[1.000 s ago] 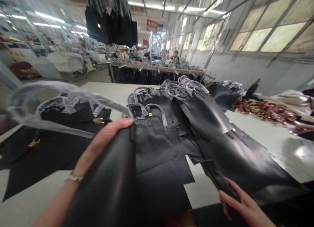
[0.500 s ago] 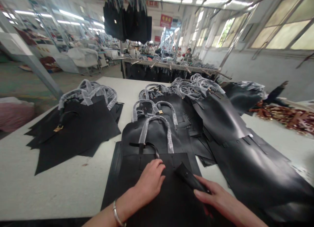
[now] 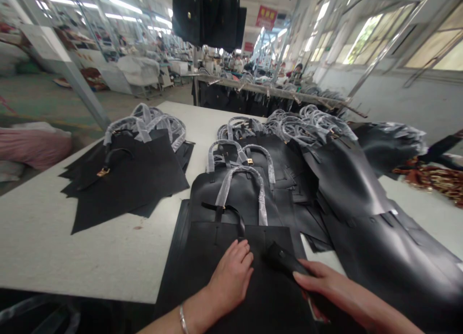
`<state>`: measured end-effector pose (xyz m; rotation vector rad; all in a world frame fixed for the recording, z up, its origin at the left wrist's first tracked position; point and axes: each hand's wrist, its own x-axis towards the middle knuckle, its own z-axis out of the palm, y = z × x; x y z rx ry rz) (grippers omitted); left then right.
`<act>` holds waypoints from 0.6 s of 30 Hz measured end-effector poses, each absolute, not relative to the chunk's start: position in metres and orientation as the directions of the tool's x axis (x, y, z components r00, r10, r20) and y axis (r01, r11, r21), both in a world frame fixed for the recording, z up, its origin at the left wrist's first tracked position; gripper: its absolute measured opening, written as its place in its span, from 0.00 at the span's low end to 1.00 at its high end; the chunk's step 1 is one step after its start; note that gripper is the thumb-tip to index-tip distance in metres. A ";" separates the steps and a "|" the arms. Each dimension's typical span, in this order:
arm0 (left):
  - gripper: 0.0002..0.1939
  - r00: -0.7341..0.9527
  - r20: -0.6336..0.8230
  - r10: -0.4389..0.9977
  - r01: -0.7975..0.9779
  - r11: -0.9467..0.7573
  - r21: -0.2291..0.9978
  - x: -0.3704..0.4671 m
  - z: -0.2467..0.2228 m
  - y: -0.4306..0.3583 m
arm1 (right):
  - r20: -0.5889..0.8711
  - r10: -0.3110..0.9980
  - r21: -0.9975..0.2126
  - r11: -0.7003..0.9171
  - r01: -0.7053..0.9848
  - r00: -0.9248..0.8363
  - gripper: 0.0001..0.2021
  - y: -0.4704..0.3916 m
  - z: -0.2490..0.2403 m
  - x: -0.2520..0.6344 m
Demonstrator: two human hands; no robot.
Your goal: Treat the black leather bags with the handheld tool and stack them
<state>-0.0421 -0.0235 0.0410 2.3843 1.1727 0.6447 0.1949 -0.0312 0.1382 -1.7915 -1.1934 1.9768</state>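
A black leather panel point(image 3: 267, 290) with wrapped handles point(image 3: 262, 194) lies on a stack in front of me. My left hand point(image 3: 233, 271) rests on its upper part with the fingers curled together at the lower end of a thin black strap point(image 3: 238, 218); whether they pinch it is hidden. My right hand point(image 3: 318, 281) is closed round a dark elongated object point(image 3: 284, 259), held just above the panel at the right. A small pale edge shows below that hand.
Black pieces with wrapped handles point(image 3: 126, 175) lie at the left of the pale table point(image 3: 108, 257). More black panels point(image 3: 394, 257) cover the right side. Brown and gold pieces point(image 3: 434, 180) lie at the far right. Black bags point(image 3: 210, 20) hang beyond the table.
The view has shifted, so the table and panels appear further right. Both hands keep nearly the same places over the panel, and my right hand still holds the dark object.
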 end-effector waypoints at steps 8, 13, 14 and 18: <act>0.19 0.553 0.253 0.794 0.621 -0.595 0.510 -0.041 0.037 -0.026 | -0.469 0.877 -0.816 -0.382 0.434 -0.109 0.29 -0.010 0.137 0.172; 0.22 0.573 0.227 0.787 0.633 -0.601 0.488 -0.049 0.036 -0.046 | -0.533 0.810 -0.796 -0.382 0.469 -0.245 0.30 -0.010 0.145 0.166; 0.22 0.582 0.228 0.781 0.627 -0.609 0.486 -0.051 0.035 -0.050 | -0.561 0.782 -0.785 -0.398 0.474 -0.273 0.30 -0.010 0.143 0.164; 0.19 0.603 0.259 0.755 0.616 -0.646 0.451 -0.053 0.032 -0.054 | -0.642 0.696 -0.746 -0.472 0.470 -0.321 0.30 -0.002 0.131 0.149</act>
